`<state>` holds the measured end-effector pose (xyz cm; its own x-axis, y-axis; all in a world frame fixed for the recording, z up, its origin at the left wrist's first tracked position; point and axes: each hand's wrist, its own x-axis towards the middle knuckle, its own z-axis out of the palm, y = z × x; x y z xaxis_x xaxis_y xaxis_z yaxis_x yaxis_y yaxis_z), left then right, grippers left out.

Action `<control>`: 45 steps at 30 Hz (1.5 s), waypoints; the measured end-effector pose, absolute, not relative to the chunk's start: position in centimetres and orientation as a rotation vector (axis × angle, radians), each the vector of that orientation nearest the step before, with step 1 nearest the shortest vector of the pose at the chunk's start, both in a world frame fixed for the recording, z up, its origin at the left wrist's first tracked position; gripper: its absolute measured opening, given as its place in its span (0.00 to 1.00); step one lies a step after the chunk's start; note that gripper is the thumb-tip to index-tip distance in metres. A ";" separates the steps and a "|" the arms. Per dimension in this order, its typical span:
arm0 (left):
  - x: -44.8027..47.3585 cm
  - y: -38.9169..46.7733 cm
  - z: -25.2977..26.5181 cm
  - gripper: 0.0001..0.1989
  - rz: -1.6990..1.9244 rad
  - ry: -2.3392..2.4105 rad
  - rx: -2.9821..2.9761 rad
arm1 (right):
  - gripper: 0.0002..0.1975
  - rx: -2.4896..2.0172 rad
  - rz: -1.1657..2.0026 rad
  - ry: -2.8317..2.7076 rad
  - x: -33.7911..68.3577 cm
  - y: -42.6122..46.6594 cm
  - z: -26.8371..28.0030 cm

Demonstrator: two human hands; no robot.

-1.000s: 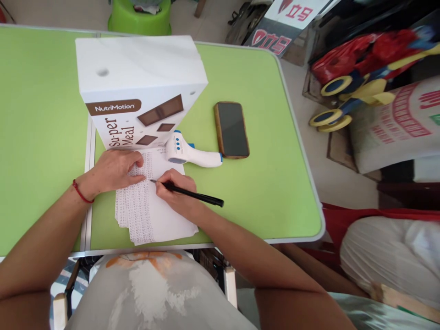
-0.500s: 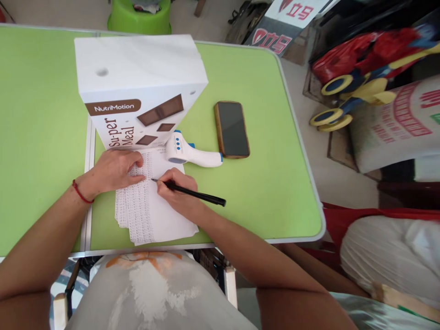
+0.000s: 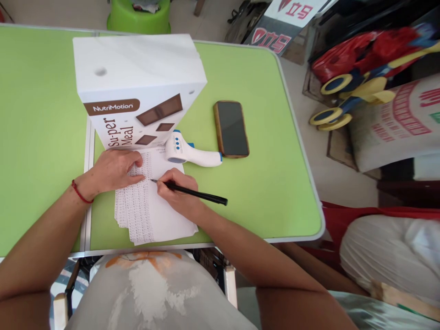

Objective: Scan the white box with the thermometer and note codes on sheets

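My right hand [image 3: 178,190] grips a black pen [image 3: 197,193] between thumb and fingers, its tip on the top sheet of paper [image 3: 168,215]. Dense rows of handwriting cover the left part of that sheet; the right part is blank. Resting flat over the upper left of the papers, my left hand [image 3: 118,169] holds nothing, with thumb and forefinger apart. More written sheets peek out beneath at the left. A white and blue infrared thermometer [image 3: 195,155] lies across the paper's top right. Behind my left hand stands a white NutriMotion box [image 3: 137,64].
A phone [image 3: 232,129] in a brown case lies right of the thermometer on the green folding table [image 3: 275,183]. Beyond the far edge is a green stool [image 3: 139,18]. Sacks [image 3: 395,123] and a yellow-blue wheeled thing [image 3: 350,101] stand on the right. Someone's arm [image 3: 319,266] shows beside me.
Almost nothing differs. The pen's rear end has tilted slightly to the right, and the whole view has shifted a little. My left hand stays in place.
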<state>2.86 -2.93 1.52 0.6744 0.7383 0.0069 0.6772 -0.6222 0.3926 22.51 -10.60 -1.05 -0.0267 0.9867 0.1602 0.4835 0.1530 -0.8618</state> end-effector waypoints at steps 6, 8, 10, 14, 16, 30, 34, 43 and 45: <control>2.9 -2.9 1.7 0.10 0.235 1.106 2.511 | 0.06 -1.432 0.777 -1.590 22.6 -10.6 -1.3; 2.9 -2.9 1.8 0.10 0.230 1.107 2.508 | 0.06 -1.445 0.773 -1.593 22.5 -10.6 -1.2; 2.9 -2.9 1.8 0.10 0.228 1.113 2.507 | 0.06 -1.454 0.762 -1.603 22.5 -10.5 -1.1; 2.9 -2.9 1.7 0.10 0.214 1.117 2.512 | 0.06 -1.443 0.767 -1.632 22.5 -10.5 -0.9; 2.8 -2.9 1.7 0.10 0.218 1.115 2.512 | 0.06 -1.448 0.776 -1.631 22.5 -10.5 -0.9; 2.9 -2.9 1.7 0.10 0.218 1.118 2.515 | 0.06 -1.434 0.705 -1.628 22.5 -10.5 -1.1; 2.9 -2.9 1.7 0.11 0.204 1.120 2.509 | 0.06 -1.411 0.718 -1.628 22.5 -10.6 -1.2; 3.1 -2.9 1.8 0.11 0.164 1.152 2.475 | 0.07 -1.371 0.690 -1.625 22.7 -10.5 -1.2; 3.0 -2.9 1.8 0.11 0.171 1.154 2.470 | 0.07 -1.346 0.630 -1.598 22.8 -10.5 -1.2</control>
<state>3.05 -2.87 1.81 0.6503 0.7573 -0.0594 0.7074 -0.5752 0.4107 22.77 -10.49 -1.24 0.0253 0.9473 0.3194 0.4747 0.2698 -0.8378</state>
